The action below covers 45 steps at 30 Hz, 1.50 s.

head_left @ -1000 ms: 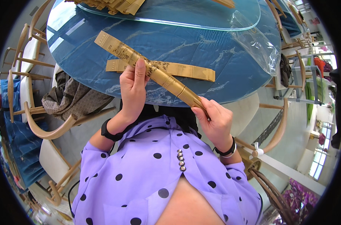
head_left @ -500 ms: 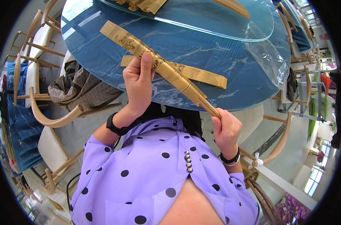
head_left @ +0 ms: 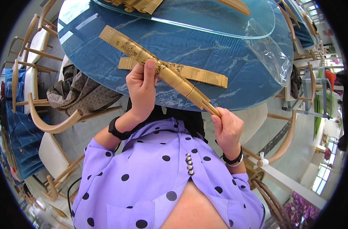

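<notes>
Head view: two hands, left and right, clamped on one folded fan; second fan on table.

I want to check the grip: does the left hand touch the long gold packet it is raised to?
Touching. The head view shows the left hand wrapped around the long gold packet, fingertip on top.

hidden: fan middle behind left hand | top stack cut off

Single head-worn fisheye view, looking steeply down the wearer's chest from close range at both hands and the round blue table edge; rim regions bend, probably distorting distances.
</notes>
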Available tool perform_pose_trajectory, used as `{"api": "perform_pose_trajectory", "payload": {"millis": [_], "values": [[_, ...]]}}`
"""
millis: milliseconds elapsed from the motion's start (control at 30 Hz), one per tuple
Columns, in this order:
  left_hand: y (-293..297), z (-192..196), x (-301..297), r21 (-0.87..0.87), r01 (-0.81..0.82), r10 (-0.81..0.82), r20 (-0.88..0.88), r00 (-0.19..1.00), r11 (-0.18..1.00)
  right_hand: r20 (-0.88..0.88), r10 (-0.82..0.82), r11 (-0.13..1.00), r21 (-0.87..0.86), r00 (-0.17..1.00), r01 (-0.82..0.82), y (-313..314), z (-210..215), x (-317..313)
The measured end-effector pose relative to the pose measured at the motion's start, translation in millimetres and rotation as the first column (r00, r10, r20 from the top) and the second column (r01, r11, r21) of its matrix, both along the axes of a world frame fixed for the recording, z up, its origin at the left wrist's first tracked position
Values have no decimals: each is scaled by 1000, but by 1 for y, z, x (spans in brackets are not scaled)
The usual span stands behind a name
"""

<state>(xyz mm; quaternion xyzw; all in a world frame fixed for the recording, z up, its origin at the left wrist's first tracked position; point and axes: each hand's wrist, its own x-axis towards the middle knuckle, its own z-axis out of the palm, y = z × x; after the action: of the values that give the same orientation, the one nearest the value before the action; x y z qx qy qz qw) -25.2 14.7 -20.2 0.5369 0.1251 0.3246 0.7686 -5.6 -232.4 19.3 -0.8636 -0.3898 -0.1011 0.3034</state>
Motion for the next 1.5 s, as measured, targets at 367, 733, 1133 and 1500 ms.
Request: {"api": "perform_pose_trajectory", "payload": {"millis": [367, 733, 1133, 1500], "values": [[8, 13, 8, -5, -46, 46, 76, 996, 999, -10, -5, 1000, 21, 1000, 5, 0, 1, -2], [1, 10, 2, -34, 38, -35, 80, 996, 999, -22, -6, 1000, 19, 1000, 7, 4, -1, -5], [-11, 4, -4, 121, 174, -166, -70, 984, 977, -6, -19, 1000, -2, 1000, 19, 7, 1, -5], [14, 31, 7, -366, 203, -201, 43, 979, 908, 0, -15, 1000, -12, 1000, 15, 5, 0, -5]]}}
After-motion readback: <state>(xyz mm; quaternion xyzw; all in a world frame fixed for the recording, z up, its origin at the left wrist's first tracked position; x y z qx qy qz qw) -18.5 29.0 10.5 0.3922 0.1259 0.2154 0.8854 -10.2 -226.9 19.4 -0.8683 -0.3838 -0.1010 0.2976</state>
